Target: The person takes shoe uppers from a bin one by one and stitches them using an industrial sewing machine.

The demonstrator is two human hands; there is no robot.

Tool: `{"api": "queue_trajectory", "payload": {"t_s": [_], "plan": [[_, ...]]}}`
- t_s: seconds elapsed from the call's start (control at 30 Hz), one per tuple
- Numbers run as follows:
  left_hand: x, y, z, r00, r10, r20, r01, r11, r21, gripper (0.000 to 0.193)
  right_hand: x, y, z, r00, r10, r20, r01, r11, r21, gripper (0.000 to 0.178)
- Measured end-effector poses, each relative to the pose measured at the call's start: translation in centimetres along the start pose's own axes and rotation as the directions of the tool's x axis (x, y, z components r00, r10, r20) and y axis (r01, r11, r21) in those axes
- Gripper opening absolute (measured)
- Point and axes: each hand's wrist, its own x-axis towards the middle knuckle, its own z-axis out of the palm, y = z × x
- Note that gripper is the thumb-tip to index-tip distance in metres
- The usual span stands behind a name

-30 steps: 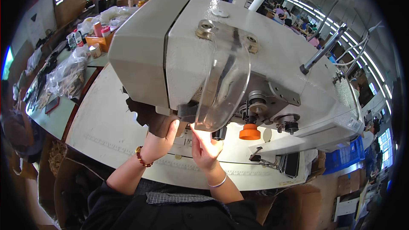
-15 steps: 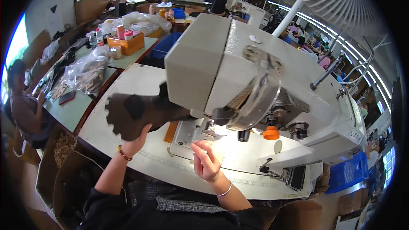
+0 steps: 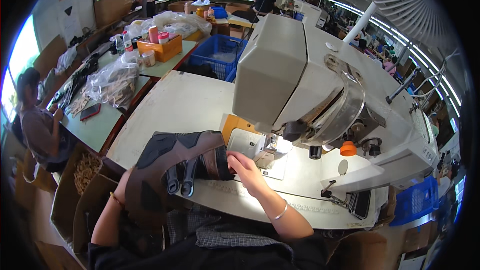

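Observation:
A brown and black boot upper (image 3: 187, 162) with dark loops hangs over the front of the sewing table, tilted, its narrow end toward the right. My left hand (image 3: 122, 186) holds its left side; the fingers are hidden behind the brown panel. With closed fingers, my right hand (image 3: 246, 169) grips the dark edge of the upper's narrow end. Just beyond that hand stands the lit needle and presser area of a sewing machine (image 3: 272, 146). The upper lies apart from the needle, to its left and nearer to me.
The machine's bulky head (image 3: 270, 67) rises over the white table (image 3: 185, 97). An orange knob (image 3: 348, 148) juts out beneath its arm. At left, a green bench (image 3: 102, 127) bears plastic bags and a phone, and a person sits beside it. Cardboard boxes (image 3: 75, 205) line the near left.
The boot upper has come away from the needle toward me and has been turned. My right hand, earlier apart from it, now grips its edge. My left hand has moved nearer and left.

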Motion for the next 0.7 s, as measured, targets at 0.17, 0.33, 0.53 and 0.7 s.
{"api": "queue_trajectory", "payload": {"t_s": [0.17,0.33,0.53,0.7], "plan": [[3.6,-2.3,-4.5,0.849,-0.528,0.022,0.336,0.508,-0.793,0.026,3.0,1.0,2.0,0.999,-0.039,0.036,0.047,0.970,-0.240,0.029],[4.5,5.4,-1.0,0.997,-0.071,-0.028,0.050,0.888,-0.457,0.043,0.6,-0.3,2.3,0.952,-0.287,-0.106,0.282,0.957,-0.060,0.026],[9.7,9.0,2.6,0.998,0.057,0.002,-0.055,0.971,-0.232,0.036,-1.3,-0.4,-0.5,0.952,-0.158,-0.263,0.169,0.985,0.021,0.019],[11.3,10.3,5.3,0.993,0.100,-0.056,-0.111,0.965,-0.237,0.036,-3.0,-0.8,-1.5,0.897,-0.254,-0.362,0.268,0.963,-0.012,0.024]]}}
